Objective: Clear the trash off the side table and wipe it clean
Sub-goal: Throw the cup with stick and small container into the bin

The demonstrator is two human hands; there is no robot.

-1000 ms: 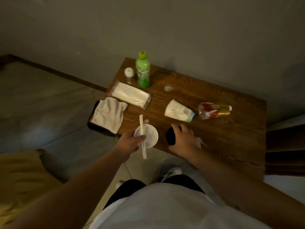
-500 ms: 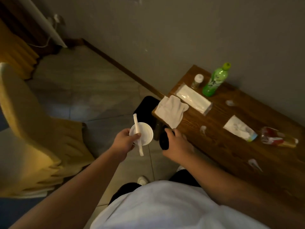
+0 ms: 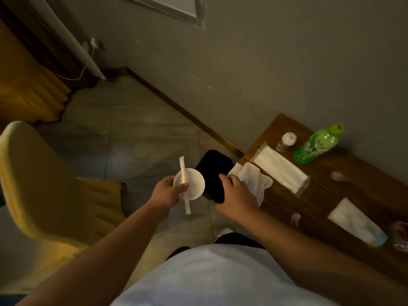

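— What have you got in your hands?

— My left hand (image 3: 166, 193) is closed on a round white lid (image 3: 189, 183), with a paper-wrapped straw (image 3: 185, 184) pinned across its top by my thumb. My right hand (image 3: 237, 196) is wrapped around a dark object (image 3: 218, 191); it may be a black cup, but the light is too dim for me to be sure.

— Where are they, over the table?

— No, both are off the left end of the side table (image 3: 344, 195), above the tiled floor. Just beyond my hands a black bin (image 3: 213, 162) stands on the floor against the table's corner.

— And what is on the table?

— A white cloth (image 3: 254, 180) hangs over the near left corner, just beside my right hand. Next to it lies a clear pack of tissues (image 3: 279, 167). By the wall a green bottle (image 3: 316, 144) stands upright, with a small white-capped jar (image 3: 286, 141) near it. Toward the right edge a white paper cup (image 3: 355, 224) lies on its side, and beyond it a clear plastic bottle (image 3: 400, 236), cut off by the frame. Two small crumpled scraps (image 3: 295, 218) rest on the wood, well apart.

— Anything to your left?

— A yellow chair (image 3: 44, 184).
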